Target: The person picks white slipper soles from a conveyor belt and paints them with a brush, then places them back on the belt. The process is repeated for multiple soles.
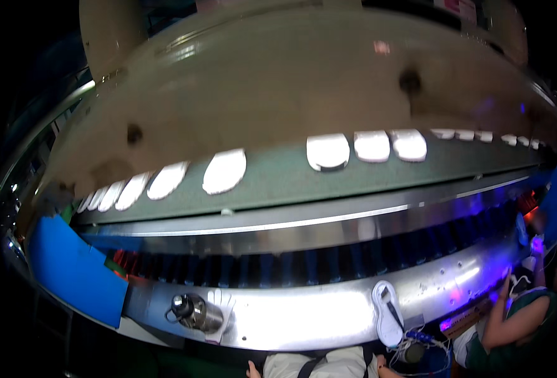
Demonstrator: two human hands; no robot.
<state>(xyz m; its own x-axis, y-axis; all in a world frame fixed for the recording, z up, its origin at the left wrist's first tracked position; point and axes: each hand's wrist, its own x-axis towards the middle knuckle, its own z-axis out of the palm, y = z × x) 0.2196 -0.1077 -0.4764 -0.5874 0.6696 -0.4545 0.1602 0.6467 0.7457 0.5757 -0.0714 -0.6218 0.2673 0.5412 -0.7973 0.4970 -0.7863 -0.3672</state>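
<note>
My left hand (253, 370) hangs at the lower edge beside my light trousers, holding nothing that I can see. Across my lap, my right hand (382, 365) is just in view at the same edge. Only a small part of each shows, too little to read the fingers. In front of me on the metal ledge (297, 321) lies a white shoe sole (389, 324) with a dark strip-shaped thing across it. A metal bottle (206, 317) with a black looped cap lies to the left, against a white glove (228, 305).
Beyond the ledge runs a dark slatted conveyor (285, 269). Above it, a green belt (272, 170) carries several white soles (225, 171) under a large hood (272, 82). Cables (426, 346) tangle at the ledge's right. Another person (518, 321) works at far right under violet light.
</note>
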